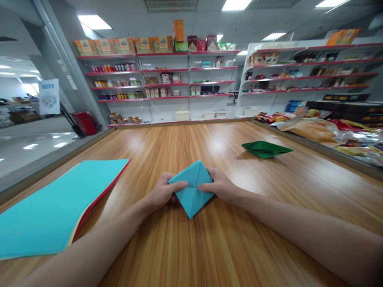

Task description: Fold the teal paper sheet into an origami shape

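A folded piece of light-blue paper point(193, 201), diamond-shaped with creases meeting near its middle, is held above the wooden table by both hands. My left hand point(164, 190) grips its left corner, thumb on the front face and fingers behind. On the right corner, my right hand point(223, 185) has the same hold, its thumb pressed near the centre crease. The fingers behind the paper are mostly hidden. Farther off to the right, a folded dark-green paper shape point(266, 149) with pointed ends rests on the table.
A stack of coloured sheets point(66, 203), blue on top with red and cream edges, lies at the left of the wooden table point(179, 147). Packaged snacks point(314, 129) are heaped beyond the raised right edge. Stocked shelves point(167, 83) stand behind.
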Motion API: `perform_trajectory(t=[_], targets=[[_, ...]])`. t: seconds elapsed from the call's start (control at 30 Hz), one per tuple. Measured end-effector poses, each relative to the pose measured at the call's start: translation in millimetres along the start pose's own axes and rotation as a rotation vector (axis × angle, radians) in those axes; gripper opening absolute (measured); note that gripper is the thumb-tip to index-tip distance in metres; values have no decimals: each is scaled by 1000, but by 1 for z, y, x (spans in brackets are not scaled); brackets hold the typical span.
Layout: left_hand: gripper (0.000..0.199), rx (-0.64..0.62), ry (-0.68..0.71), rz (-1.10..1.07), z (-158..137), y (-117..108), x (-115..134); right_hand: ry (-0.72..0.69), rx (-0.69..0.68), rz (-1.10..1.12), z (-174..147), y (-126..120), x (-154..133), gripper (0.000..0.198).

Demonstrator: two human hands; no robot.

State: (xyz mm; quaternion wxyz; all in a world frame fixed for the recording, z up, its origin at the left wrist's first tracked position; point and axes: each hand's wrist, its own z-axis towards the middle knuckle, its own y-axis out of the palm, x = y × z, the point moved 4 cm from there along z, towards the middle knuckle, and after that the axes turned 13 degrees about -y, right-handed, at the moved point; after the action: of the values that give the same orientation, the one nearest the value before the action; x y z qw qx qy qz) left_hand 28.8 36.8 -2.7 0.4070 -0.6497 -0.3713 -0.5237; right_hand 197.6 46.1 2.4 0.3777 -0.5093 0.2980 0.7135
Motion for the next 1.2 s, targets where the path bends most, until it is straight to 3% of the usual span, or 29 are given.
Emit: perform_trajectory(t=[0.87, 1.2], targets=[[42, 76, -29, -185, 1, -3, 2, -82, -65, 29, 0, 1, 2, 43], [42, 67, -22, -190, 1, -4, 1, -81, -54, 50, 1, 3, -1, 35]])
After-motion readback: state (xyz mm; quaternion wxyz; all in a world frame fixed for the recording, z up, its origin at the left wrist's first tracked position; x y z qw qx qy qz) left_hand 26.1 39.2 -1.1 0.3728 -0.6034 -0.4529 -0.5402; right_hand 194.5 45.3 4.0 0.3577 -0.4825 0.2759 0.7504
